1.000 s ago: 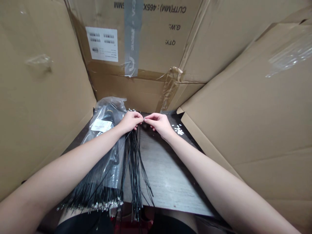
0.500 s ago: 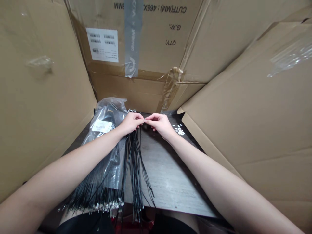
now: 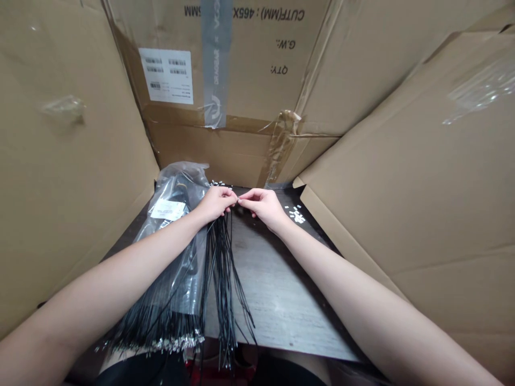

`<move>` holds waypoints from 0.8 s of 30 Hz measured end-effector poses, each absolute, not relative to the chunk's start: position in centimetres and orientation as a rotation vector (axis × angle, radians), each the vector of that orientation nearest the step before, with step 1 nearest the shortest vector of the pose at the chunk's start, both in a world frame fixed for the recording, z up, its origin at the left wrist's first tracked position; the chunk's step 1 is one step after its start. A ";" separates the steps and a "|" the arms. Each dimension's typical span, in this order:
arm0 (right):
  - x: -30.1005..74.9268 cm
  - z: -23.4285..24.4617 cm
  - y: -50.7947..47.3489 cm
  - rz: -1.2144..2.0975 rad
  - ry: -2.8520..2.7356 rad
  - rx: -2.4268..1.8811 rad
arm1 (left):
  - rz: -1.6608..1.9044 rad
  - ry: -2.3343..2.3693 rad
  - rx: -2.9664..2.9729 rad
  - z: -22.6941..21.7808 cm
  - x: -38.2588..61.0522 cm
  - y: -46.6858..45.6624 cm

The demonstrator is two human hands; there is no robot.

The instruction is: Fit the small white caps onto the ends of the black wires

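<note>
Fingertip to fingertip above the table, my two hands meet near its far end. My left hand (image 3: 219, 203) is closed in a pinch, with a thin black wire running down from its fingers. Pinched closed as well, my right hand (image 3: 263, 207) grips something tiny at the left hand's fingertips, too small to make out. Under and in front of the left hand hangs a loose bunch of black wires (image 3: 222, 279), reaching past the table's near edge. Small white pieces (image 3: 298, 216) lie scattered right of my right hand, and more whitish pieces (image 3: 217, 184) lie behind the left.
A clear plastic bag (image 3: 187, 262) with a white label lies under my left forearm, full of black wires with shiny metal ends spilling toward me. Cardboard walls (image 3: 249, 155) enclose the dark table (image 3: 277, 300) at the back and both sides.
Both hands stay pinched together in nearly the same place, with only slight finger movement. The view has shifted a little.
</note>
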State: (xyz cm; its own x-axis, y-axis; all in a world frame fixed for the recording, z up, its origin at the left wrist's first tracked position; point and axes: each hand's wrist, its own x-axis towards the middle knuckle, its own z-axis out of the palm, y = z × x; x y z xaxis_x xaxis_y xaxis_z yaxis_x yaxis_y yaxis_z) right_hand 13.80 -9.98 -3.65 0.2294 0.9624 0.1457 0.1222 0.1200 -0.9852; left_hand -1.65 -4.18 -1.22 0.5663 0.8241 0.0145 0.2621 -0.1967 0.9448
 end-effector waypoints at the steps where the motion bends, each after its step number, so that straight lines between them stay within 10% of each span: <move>1: 13.8 -3.6 -10.0 0.882 -1.164 -1.296 | 0.660 0.902 1.744 -1.2 -1.6 -4.2; 24: 14.0 -3.2 -9.9 0.971 -1.014 -1.237 | 0.680 0.959 1.803 -0.3 -1.6 -4.4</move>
State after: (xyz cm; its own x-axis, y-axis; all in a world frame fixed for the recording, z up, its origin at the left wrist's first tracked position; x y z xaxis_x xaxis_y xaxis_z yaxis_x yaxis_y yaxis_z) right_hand 14.03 -9.88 -3.23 0.2706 0.9599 0.0732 -0.0308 0.0847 -0.9959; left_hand -1.61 -4.41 -0.30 0.5375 0.8425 0.0377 0.3143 -0.2415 0.9181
